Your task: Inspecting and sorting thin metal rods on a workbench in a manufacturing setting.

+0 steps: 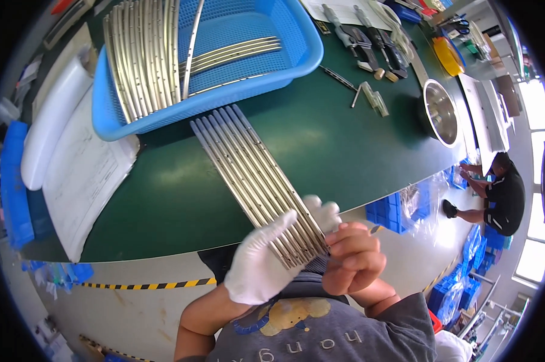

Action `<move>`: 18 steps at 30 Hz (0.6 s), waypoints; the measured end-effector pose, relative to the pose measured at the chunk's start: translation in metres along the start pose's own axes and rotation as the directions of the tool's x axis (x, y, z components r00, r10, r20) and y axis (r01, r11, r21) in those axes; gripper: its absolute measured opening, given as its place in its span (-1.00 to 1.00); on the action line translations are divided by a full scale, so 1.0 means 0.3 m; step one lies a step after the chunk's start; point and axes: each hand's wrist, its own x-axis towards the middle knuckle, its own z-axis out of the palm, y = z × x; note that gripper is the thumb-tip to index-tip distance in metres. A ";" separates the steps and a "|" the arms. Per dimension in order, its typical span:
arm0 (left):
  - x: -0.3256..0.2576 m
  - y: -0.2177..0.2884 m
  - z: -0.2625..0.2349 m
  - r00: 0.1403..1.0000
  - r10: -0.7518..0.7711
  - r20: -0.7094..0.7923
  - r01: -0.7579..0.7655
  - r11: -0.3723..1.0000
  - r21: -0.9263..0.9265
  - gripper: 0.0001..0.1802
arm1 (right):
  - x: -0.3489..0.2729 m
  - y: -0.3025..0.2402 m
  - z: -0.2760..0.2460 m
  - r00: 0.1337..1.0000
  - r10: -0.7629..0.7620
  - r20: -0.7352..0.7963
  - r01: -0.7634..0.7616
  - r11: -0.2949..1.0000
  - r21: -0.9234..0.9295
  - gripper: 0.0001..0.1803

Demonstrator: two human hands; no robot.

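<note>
The gloved left hand (pixel 261 256) and bare right hand (pixel 352 256) clamp the near ends of the metal strips (pixel 251 175) — stiff, slick, probably sharp-edged — best held flat together.

The left hand (pixel 261 259) wears a white glove; the right hand (pixel 354 256) is bare. The grey short-sleeved shirt (pixel 321 332) carries a yellow-and-blue print.

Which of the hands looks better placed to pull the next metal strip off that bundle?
Probably the right hand: bare, its fingertips sit at the near end of the metal strips. The gloved left hand wraps under and around the bundle, supporting it, so it seems less free.
</note>
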 end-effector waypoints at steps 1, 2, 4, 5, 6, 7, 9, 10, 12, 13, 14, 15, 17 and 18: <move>-0.005 -0.010 -0.019 0.998 -0.055 0.032 0.056 0.998 -0.027 -0.54 | -0.007 0.002 0.011 1.000 0.000 0.000 0.000 1.000 0.015 -0.86; -0.014 -0.016 -0.022 0.998 -0.059 0.034 0.061 0.998 -0.035 -0.56 | -0.013 0.003 0.020 0.998 -0.007 0.060 0.009 0.999 -0.040 -0.87; -0.025 -0.023 -0.043 0.997 -0.072 0.023 0.074 0.996 -0.058 -0.57 | -0.024 0.013 0.038 0.994 -0.019 0.104 0.028 0.996 -0.085 -0.83; -0.029 -0.025 -0.047 0.995 -0.097 0.018 0.098 0.992 -0.084 -0.59 | -0.032 0.023 0.044 0.995 -0.015 0.104 0.022 0.997 -0.074 -0.83; -0.031 -0.038 -0.038 0.997 -0.055 -0.048 0.053 0.998 -0.039 -0.57 | -0.041 0.034 0.049 0.997 -0.016 0.071 0.021 0.998 -0.063 -0.88; -0.032 -0.039 -0.039 0.997 -0.052 -0.053 0.050 0.998 -0.038 -0.57 | -0.045 0.043 0.052 0.999 -0.020 0.036 0.022 0.998 -0.057 -0.90; -0.035 -0.046 -0.052 0.995 -0.031 -0.096 0.038 0.997 0.069 -0.61 | -0.052 0.049 0.058 1.000 -0.003 0.030 0.005 0.998 -0.059 -0.90; -0.036 -0.054 -0.075 0.979 -0.037 -0.201 0.056 0.995 0.089 -0.68 | -0.057 0.055 0.062 0.999 -0.028 0.046 0.033 0.994 -0.102 -0.89; -0.034 -0.063 -0.094 0.974 -0.004 -0.226 0.022 0.997 0.074 -0.71 | -0.049 0.062 0.060 0.991 -0.016 0.130 0.035 0.989 -0.142 -0.86; -0.031 -0.067 -0.095 0.970 0.018 -0.244 -0.003 0.998 0.059 -0.74 | -0.049 0.070 0.066 0.992 -0.015 0.124 0.032 0.990 -0.140 -0.86; -0.020 -0.062 -0.082 0.965 0.030 -0.259 -0.006 0.996 0.093 -0.77 | -0.051 0.078 0.075 0.997 -0.026 0.077 0.035 0.993 -0.115 -0.86; -0.012 -0.052 -0.084 0.964 0.031 -0.262 -0.005 0.995 0.097 -0.77 | -0.050 0.085 0.082 0.999 -0.038 0.029 0.040 0.995 -0.090 -0.85; 0.007 -0.038 -0.097 0.991 0.039 -0.128 -0.029 0.996 0.081 -0.77 | -0.033 0.094 0.081 0.999 -0.029 0.025 0.032 0.995 -0.098 -0.87; 0.014 -0.034 -0.096 0.988 0.056 -0.144 -0.048 0.997 0.052 -0.77 | -0.029 0.101 0.082 0.999 -0.028 0.033 0.032 0.991 -0.127 -0.88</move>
